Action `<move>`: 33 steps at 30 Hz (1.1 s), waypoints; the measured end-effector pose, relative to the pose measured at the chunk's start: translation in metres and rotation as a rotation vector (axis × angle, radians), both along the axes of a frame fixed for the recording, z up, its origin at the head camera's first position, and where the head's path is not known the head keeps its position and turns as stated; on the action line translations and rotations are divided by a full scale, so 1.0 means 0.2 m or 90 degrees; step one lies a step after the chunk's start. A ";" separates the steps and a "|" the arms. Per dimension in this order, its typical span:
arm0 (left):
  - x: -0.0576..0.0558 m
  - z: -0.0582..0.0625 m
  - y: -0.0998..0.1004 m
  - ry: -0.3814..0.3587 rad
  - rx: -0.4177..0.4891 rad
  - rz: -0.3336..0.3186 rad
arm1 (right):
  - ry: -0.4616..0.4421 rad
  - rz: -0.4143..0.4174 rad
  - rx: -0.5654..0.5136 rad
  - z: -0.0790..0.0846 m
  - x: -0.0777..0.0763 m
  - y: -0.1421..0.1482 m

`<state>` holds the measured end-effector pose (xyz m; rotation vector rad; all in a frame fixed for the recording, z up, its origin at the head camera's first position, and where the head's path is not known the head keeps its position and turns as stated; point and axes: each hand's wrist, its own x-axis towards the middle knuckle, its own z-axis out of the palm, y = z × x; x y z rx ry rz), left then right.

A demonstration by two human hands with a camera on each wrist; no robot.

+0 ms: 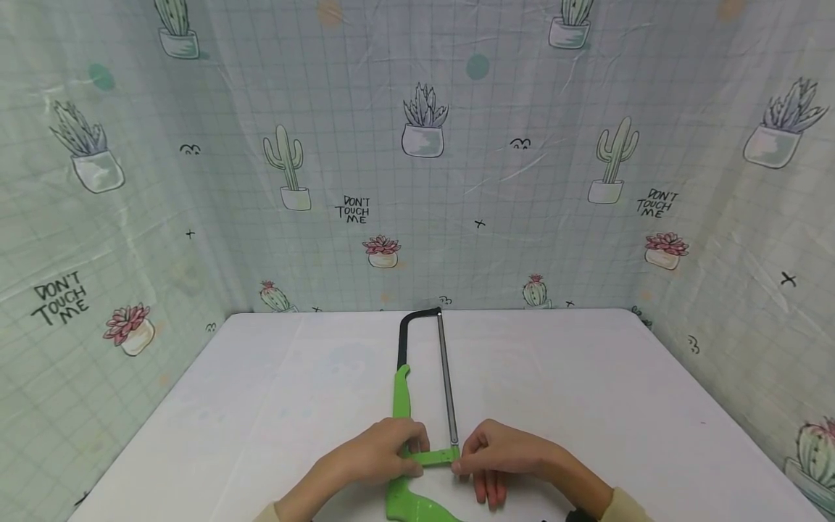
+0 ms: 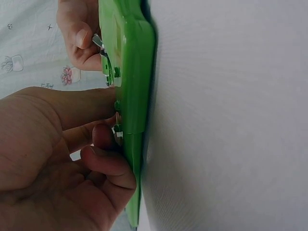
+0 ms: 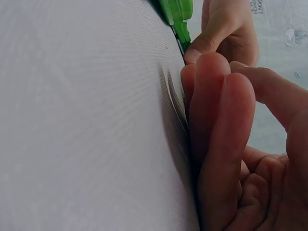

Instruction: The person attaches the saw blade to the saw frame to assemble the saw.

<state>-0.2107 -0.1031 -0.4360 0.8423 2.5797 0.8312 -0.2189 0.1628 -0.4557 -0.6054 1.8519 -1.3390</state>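
The green-handled hacksaw (image 1: 401, 395) lies on the desk (image 1: 313, 384) before you. Your left hand (image 1: 385, 449) pinches its crossbar (image 1: 435, 457); your right hand (image 1: 502, 453) pinches that bar's end, by the blade (image 1: 446, 377). Judged light and stiff, its smooth plastic possibly slippery. Hold the handle (image 1: 417, 505) or frame; avoid the blade.
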 end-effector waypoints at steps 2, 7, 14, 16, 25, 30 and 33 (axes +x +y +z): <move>0.00 0.01 0.00 0.000 0.002 -0.001 | 0.005 0.002 -0.003 0.00 0.00 0.00; 0.01 0.01 0.00 0.002 0.000 -0.001 | 0.002 0.005 -0.006 0.00 0.00 0.00; 0.00 0.00 -0.01 0.003 -0.009 0.000 | -0.005 0.009 -0.006 0.00 -0.01 0.00; 0.00 0.00 -0.01 0.003 -0.009 0.000 | -0.006 0.012 -0.005 -0.01 -0.01 0.00; -0.01 -0.01 0.00 0.008 -0.014 0.001 | -0.007 0.018 -0.007 -0.01 -0.01 0.01; 0.00 -0.01 0.00 0.008 -0.013 -0.001 | -0.002 0.020 -0.004 -0.01 -0.02 0.01; 0.00 -0.01 0.00 0.010 -0.012 -0.002 | 0.000 0.021 -0.004 -0.01 -0.01 0.01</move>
